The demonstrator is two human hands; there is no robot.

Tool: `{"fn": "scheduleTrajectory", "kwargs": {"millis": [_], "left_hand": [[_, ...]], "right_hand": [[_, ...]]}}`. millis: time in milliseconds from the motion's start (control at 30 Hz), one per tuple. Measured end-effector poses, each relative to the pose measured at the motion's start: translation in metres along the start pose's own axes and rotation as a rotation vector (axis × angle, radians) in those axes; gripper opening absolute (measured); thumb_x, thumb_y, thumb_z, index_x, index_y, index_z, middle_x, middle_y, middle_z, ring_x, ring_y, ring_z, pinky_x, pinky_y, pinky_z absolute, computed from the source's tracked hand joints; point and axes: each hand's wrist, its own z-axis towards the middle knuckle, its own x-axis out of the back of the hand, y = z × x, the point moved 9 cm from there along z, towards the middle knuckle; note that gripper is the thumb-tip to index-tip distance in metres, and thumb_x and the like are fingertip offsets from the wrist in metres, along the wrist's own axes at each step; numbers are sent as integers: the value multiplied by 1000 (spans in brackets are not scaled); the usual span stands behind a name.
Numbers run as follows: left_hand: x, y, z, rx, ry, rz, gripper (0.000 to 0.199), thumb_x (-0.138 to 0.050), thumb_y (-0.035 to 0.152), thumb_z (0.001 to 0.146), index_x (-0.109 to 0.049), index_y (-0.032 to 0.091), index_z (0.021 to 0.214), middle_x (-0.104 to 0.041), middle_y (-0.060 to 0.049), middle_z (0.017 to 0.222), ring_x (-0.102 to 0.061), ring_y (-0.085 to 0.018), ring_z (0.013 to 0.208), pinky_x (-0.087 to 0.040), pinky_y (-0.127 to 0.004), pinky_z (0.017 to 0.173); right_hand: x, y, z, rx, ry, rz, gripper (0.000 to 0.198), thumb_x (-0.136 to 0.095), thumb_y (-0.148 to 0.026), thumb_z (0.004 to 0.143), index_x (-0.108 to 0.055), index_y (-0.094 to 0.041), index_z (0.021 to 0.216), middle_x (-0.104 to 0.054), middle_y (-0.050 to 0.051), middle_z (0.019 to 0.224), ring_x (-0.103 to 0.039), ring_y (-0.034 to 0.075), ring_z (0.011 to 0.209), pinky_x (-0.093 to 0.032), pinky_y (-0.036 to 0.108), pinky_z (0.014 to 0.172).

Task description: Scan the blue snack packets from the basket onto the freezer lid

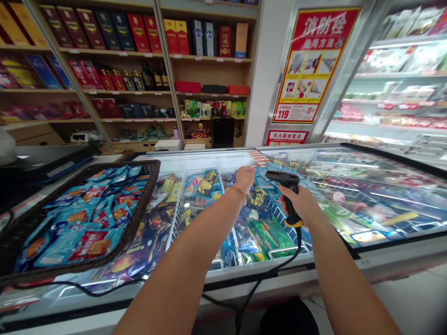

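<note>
We are standing at a long chest freezer (384,260) whose glass top is stretching across the whole view, with wire dividers splitting the open part into compartments full of frozen packets. On the closed glass to the left, a dark wicker basket (139,209) is sitting, loaded with blue and red snack bags. Behind the freezer, wooden shelves (167,60) are carrying boxed bottles, and a red poster (314,65) is hanging to their right. Our right hand (302,204) is closing around the grip of a black barcode scanner (287,186), its head pointing left over the middle compartments and its cable trailing down the freezer front. Our left hand (245,178) is reaching into the far end of a middle compartment, fingers curling onto a blue packet (261,179) just beside the scanner head.
</note>
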Motion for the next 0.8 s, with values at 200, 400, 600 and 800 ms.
{"fn": "scheduleTrajectory", "kwargs": {"millis": [200, 400, 600, 800], "left_hand": [[144, 50, -11, -77, 130, 304, 27, -64, 21, 82, -69, 14, 108, -71, -12, 108, -67, -20, 89, -54, -31, 77], [320, 109, -34, -236, 395, 697, 31, -53, 12, 86, -71, 11, 111, -74, -13, 105, -68, -21, 91, -53, -32, 84], [426, 86, -66, -66, 528, 1183, 27, -69, 21, 75, -73, 17, 101, -75, -12, 95, -69, -27, 97, -50, -34, 92], [434, 51, -65, 152, 455, 1313, 17, -75, 33, 71, -65, 19, 73, -69, -15, 70, -70, -34, 90, -51, -41, 83]], "right_hand": [[-67, -17, -8, 55, -159, -17, 27, -73, -39, 79, -55, -20, 76, -61, 0, 58, -54, 13, 39, -43, 25, 35], [-128, -34, -20, 114, -278, 6, 28, -73, -41, 80, -54, -20, 76, -60, -1, 57, -53, 12, 38, -43, 25, 34], [-164, -23, -22, 88, -338, 21, 30, -72, -42, 80, -53, -20, 74, -59, -1, 54, -51, 11, 36, -40, 24, 33], [-160, 7, -17, 42, -317, 44, 28, -73, -40, 79, -54, -20, 76, -61, -2, 56, -52, 11, 37, -41, 24, 33]]}}
